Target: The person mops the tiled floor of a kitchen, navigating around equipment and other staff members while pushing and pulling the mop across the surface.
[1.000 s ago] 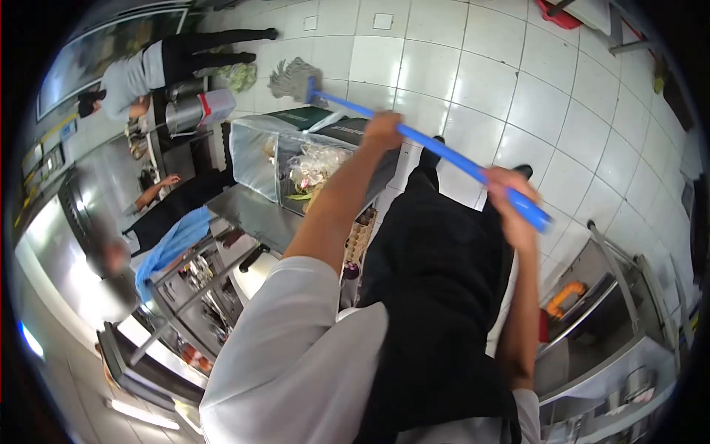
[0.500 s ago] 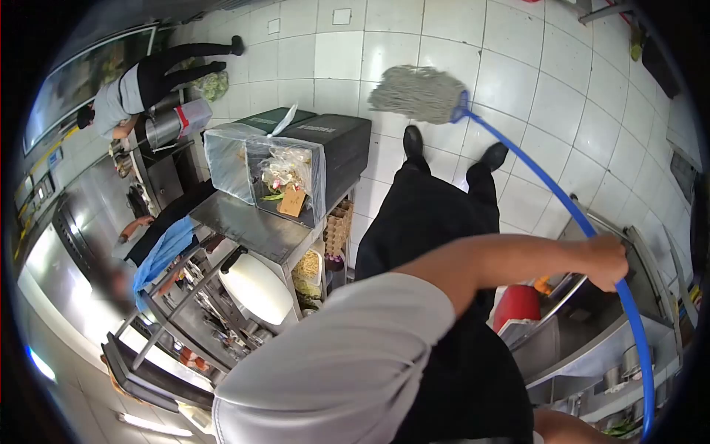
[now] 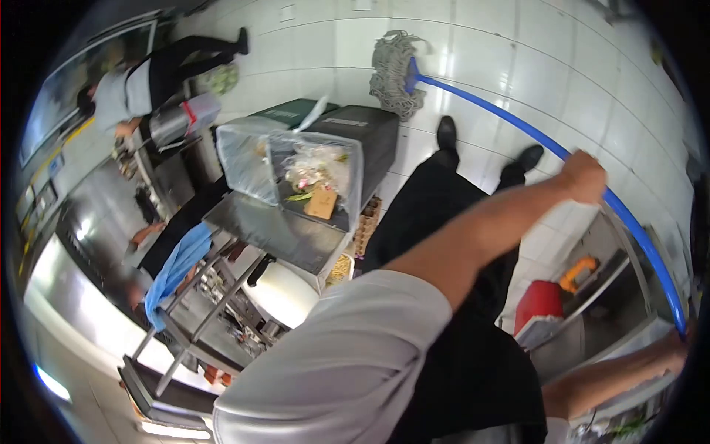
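A mop with a blue handle [image 3: 510,117] and a grey string head [image 3: 392,74] reaches across the head view, its strings spread on the white tiles beyond my feet. My left hand [image 3: 584,177] is closed around the handle, the arm stretched across my front. Farther up the handle, by the right edge of the view, my right hand [image 3: 682,339] is closed on it too; its fingers are dim and partly hidden. Left of the mop head's near side stand two dark bins, one a black bin [image 3: 362,126] lined with clear plastic and holding food scraps.
A steel table [image 3: 274,229] adjoins the bins, with a white board [image 3: 285,292] beside it. On the right, a red container [image 3: 538,305] sits by a steel counter. One person [image 3: 137,92] works at upper left; another leans near a blue cloth [image 3: 177,266].
The mop head has swung left and turned, its strings now spread along the floor away from me. My left hand has moved up in view, and my right hand has come into sight.
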The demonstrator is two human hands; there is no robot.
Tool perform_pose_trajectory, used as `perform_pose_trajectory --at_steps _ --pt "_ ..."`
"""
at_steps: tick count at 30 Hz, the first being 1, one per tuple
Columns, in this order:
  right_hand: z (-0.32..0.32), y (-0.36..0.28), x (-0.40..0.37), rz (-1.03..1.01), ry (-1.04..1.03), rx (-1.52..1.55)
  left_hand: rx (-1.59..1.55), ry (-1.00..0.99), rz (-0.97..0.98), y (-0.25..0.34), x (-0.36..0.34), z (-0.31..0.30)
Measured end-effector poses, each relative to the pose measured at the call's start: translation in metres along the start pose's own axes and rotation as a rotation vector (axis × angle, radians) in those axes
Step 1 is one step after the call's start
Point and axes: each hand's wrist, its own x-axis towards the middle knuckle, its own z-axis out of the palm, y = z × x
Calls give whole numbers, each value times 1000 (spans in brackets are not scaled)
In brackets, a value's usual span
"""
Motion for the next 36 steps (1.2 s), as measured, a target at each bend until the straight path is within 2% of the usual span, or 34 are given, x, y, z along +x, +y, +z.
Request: perform_pose_trajectory --at_steps 1,4,6,7,8,9,10,11,12,13,15,17,18,20,22,26,28,31,32,34,35,36 --pt "30 15 -44 90 -82 86 65 109 -64 -64 -19 3" --pt "130 38 -208 415 -284 314 111 387 -230 -212 -141 -106" --pt "176 62 -314 588 -636 452 245 469 -432 -297 -223 -170" --pt "193 73 -369 663 -807 472 392 462 -679 -310 -268 -204" --pt "207 82 -417 715 -966 460 532 323 -814 -334 -304 -231" --pt "215 88 -457 733 -1121 435 558 137 -1055 -317 -324 -259" --pt "218 85 -484 734 -1280 450 616 178 -1059 -319 -347 -264" --pt "214 100 -506 637 -1363 419 669 219 -1062 -322 -363 -254" --pt "201 112 -518 638 -1394 425 663 210 -1054 -317 -369 -233" --pt "183 125 -534 681 -1281 469 575 221 -1093 -312 -373 -216" --pt "158 128 -498 699 -1241 406 486 251 -1117 -313 -351 -201" --pt "127 140 -448 797 -1177 270 442 150 -797 -307 -327 -165" --pt "112 149 -414 854 -1150 203 439 170 -709 -296 -304 -142" --pt "82 158 -333 721 -1201 147 378 220 -500 -264 -243 -107" --pt "44 162 -252 734 -1222 321 255 259 -305 -213 -182 -75" --pt "-39 86 -85 574 -1077 118 174 148 -60 -58 -69 -23" --pt "-90 29 -11 417 -1030 179 71 271 157 37 -27 0" --pt "-186 -82 86 18 -941 44 -220 396 435 182 19 30" --pt "-211 -124 103 -76 -869 61 -316 372 503 231 25 36" --pt "-239 -194 105 -281 -674 77 -456 380 647 301 33 64" --pt "-240 -215 93 -399 -529 54 -509 346 710 327 37 73" --pt "-233 -233 77 -544 -298 2 -521 338 740 344 45 83"
